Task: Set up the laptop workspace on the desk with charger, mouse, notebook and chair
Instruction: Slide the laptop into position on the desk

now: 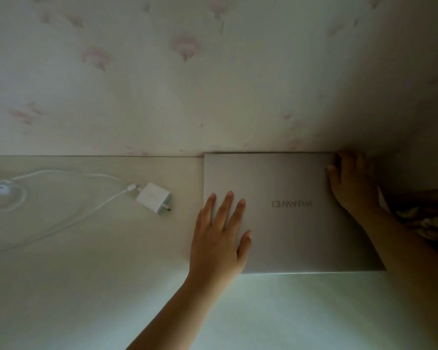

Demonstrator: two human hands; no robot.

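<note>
Head view: closed laptop [283,223] flush against wall [213,84], bare desk [86,274] leftward.

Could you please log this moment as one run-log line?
laptop: closed, against wall | left hand: flat on lid | right hand: at far corner | charger: left, unplugged

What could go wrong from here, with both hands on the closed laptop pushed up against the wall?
1. The laptop sits flush against the wall, so opening its lid there may jam it; it probably needs pulling forward first.
2. The right hand grips the far corner in a tight, dark gap, where fingers could get pinched.
3. Sliding the laptop leftward under the flat left hand could shove the charger and snag its cable.
</note>
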